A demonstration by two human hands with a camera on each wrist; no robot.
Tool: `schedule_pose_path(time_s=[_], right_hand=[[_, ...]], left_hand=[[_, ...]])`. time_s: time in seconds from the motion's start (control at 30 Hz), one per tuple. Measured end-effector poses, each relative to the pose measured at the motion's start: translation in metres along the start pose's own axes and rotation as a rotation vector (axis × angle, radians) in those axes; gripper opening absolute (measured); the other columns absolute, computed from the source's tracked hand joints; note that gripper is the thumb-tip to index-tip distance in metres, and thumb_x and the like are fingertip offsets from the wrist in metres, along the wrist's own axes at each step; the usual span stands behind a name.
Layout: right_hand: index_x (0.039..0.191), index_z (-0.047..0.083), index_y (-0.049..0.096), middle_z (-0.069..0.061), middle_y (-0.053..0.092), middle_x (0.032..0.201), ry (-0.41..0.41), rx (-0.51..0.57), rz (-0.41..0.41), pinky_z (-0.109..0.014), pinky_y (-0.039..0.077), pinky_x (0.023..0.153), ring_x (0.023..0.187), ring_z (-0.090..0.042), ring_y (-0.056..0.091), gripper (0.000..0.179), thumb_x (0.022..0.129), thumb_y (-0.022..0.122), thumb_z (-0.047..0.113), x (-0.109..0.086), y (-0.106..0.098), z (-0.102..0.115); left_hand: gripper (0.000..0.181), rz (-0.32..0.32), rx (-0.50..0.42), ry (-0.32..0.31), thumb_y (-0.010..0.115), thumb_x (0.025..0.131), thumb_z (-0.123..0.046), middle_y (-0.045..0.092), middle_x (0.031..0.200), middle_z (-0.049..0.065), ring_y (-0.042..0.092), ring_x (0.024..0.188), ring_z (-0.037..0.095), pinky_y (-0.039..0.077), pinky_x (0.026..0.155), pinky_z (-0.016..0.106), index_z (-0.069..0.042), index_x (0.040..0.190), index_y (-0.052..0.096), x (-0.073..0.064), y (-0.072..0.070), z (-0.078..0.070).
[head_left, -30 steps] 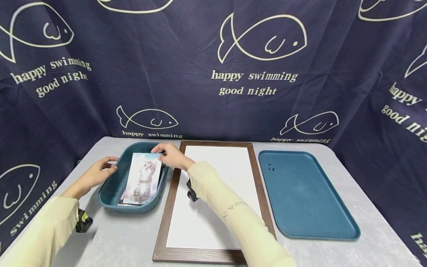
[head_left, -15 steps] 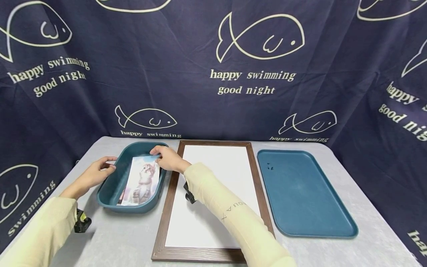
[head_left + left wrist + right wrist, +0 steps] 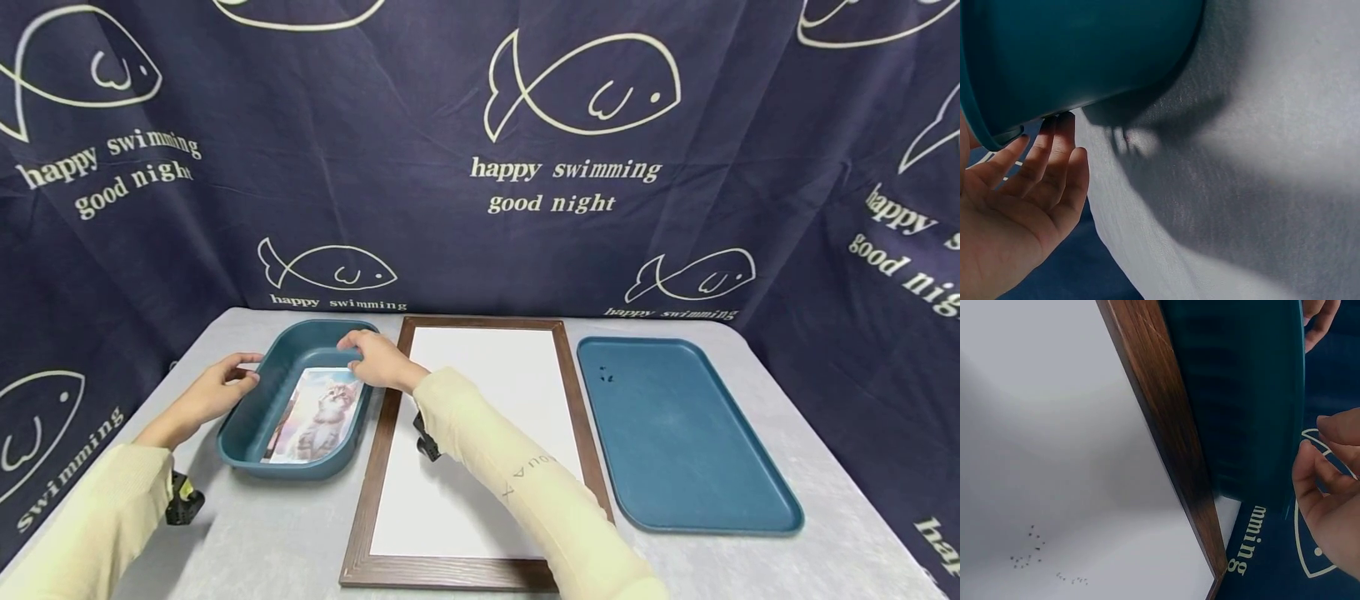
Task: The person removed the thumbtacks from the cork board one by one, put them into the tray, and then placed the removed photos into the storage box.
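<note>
A photo card of a kitten (image 3: 324,414) lies at the bottom of a deep teal bin (image 3: 247,446), partly covering another picture whose darker edge shows at its left. Just above the bin's right rim is my right hand (image 3: 378,358), thumb and forefinger apart with nothing between them; the right wrist view shows the same empty fingertips beside the rim. My left hand (image 3: 213,390) is at the bin's left side. In the left wrist view the fingers (image 3: 1054,162) reach up to the outer wall under the rim, loosely bent, and the thumb is mostly hidden.
A brown wooden frame with a white board (image 3: 450,517) lies beside the bin, under my right forearm. Farther right sits a flat teal tray (image 3: 690,433) with a few small dark marks. A dark blue fish-print curtain (image 3: 435,167) surrounds the grey table (image 3: 247,542).
The kitten card has gone down from my right fingers onto the bottom of the bin, and those fingers have let it go. My left hand has stayed at the bin's side.
</note>
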State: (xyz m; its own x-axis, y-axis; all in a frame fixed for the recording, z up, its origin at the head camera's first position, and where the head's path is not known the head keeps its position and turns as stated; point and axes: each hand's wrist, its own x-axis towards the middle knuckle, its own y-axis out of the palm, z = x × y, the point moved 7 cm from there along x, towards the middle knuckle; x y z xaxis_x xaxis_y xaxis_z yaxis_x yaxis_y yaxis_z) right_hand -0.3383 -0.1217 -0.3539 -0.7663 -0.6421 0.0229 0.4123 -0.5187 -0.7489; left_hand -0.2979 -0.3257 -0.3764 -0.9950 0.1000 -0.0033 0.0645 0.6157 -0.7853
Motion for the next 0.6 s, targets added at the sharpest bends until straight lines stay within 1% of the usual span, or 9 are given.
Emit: schedule_pose_path(time_s=[0.17, 0.3, 0.6], right_hand=[[0.126, 0.006, 0.048, -0.005, 0.051, 0.129, -0.018, 0.01, -0.001, -0.02, 0.042, 0.092, 0.116, -0.022, 0.05, 0.036, 0.09, 0.052, 0.006, -0.005, 0.0, 0.004], [0.126, 0.006, 0.048, -0.006, 0.051, 0.129, -0.042, 0.005, 0.014, -0.019, 0.042, 0.09, 0.115, -0.022, 0.051, 0.036, 0.09, 0.052, 0.007, -0.01, -0.003, 0.008], [0.125, 0.004, 0.048, -0.007, 0.05, 0.128, -0.104, 0.008, 0.035, -0.019, 0.043, 0.089, 0.113, -0.022, 0.053, 0.035, 0.091, 0.051, 0.008, -0.023, -0.016, 0.011]], left_hand=[[0.044, 0.001, -0.003, -0.003, 0.041, 0.096, -0.019, 0.051, 0.117, 0.035, 0.052, 0.105, 0.042, 0.046, 0.078, 0.04, 0.008, 0.13, 0.037, 0.0, 0.0, 0.001], [0.043, -0.002, -0.002, -0.004, 0.041, 0.096, -0.018, 0.051, 0.117, 0.035, 0.052, 0.105, 0.041, 0.046, 0.077, 0.038, 0.008, 0.13, 0.037, 0.0, 0.0, 0.0], [0.042, -0.009, 0.007, -0.004, 0.042, 0.095, -0.018, 0.053, 0.113, 0.034, 0.055, 0.101, 0.037, 0.045, 0.072, 0.028, 0.009, 0.127, 0.04, -0.002, -0.001, -0.002]])
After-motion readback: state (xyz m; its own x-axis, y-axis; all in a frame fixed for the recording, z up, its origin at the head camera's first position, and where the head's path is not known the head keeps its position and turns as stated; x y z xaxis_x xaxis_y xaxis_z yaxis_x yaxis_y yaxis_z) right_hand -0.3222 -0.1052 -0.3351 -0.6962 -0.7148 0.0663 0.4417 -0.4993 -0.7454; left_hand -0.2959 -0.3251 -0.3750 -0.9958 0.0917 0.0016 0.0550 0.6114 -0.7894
